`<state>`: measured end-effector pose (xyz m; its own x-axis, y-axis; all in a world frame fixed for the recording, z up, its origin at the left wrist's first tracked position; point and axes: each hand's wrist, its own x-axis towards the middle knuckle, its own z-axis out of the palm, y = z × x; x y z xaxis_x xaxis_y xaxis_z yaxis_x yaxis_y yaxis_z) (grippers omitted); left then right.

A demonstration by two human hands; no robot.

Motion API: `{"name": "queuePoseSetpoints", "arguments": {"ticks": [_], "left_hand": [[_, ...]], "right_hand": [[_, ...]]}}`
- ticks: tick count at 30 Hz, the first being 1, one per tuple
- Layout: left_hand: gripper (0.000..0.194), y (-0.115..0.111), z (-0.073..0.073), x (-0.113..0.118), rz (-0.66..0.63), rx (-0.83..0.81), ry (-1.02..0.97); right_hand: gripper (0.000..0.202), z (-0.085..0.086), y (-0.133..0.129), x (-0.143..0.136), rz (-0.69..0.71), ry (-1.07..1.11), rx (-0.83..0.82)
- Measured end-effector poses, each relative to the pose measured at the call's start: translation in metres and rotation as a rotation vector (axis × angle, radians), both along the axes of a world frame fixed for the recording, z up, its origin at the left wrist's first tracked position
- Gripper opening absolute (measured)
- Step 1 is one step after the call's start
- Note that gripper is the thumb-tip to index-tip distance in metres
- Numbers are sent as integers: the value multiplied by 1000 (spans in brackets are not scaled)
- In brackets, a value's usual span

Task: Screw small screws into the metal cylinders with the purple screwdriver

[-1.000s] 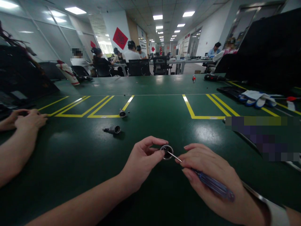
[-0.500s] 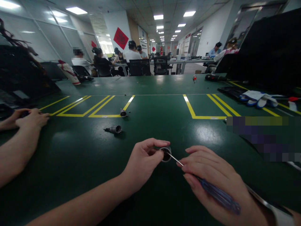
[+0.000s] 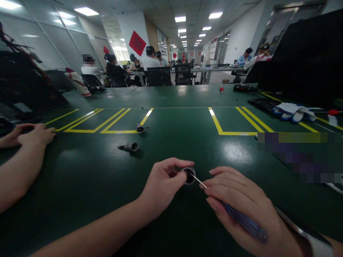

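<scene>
Between the thumb and fingers of my left hand (image 3: 166, 182) is a small round metal housing (image 3: 192, 178), its open end turned toward me. A screwdriver (image 3: 245, 221) with a translucent blue handle lies in my right hand (image 3: 241, 200), the fingers closed around it. Its thin shaft slants up to the left, and the tip is inside the housing's opening, where I cannot make it out. Farther off on the green table (image 3: 88, 178) lies a similar metal part (image 3: 131, 146) with a dark stem. Behind it, another cup-shaped metal part (image 3: 139, 128) rests by the yellow tape.
At the left edge, another person's hands (image 3: 37, 137) rest on the table. White-and-blue gloves (image 3: 294, 111) lie at the right, near a dark monitor (image 3: 308, 57). A small red tool (image 3: 221, 89) lies at the far edge. Yellow tape (image 3: 118, 132) marks out boxes.
My right hand and the screwdriver handle have shifted slightly left. The left hand and the metal housing stay nearly in place.
</scene>
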<state>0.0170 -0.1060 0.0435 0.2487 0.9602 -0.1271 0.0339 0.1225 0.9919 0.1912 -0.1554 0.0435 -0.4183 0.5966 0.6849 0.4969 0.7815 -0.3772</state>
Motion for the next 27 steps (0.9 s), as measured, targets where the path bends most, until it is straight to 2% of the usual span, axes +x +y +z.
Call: {"name": "queuePoseSetpoints", "arguments": {"ticks": [11,13,17,19,23,27], "left_hand": [[13,2,-3,-2,-31,7,-34],[21,4,-6,-3,-54,-13,-61],[52,14,-17,-6,-125,12,-80],[48,23,-21,-7,-129,142,7],[33,49,-21,-6,-138,507,319],[26,84,-23,-2,-195,757,565]], "right_hand": [[19,0,0,4,12,2,62],[21,1,1,6,16,13,68],[23,1,6,6,-18,97,1],[20,1,11,6,-47,183,-61],[11,-1,32,8,-147,343,-273],[14,-10,69,11,-118,596,-487]]}}
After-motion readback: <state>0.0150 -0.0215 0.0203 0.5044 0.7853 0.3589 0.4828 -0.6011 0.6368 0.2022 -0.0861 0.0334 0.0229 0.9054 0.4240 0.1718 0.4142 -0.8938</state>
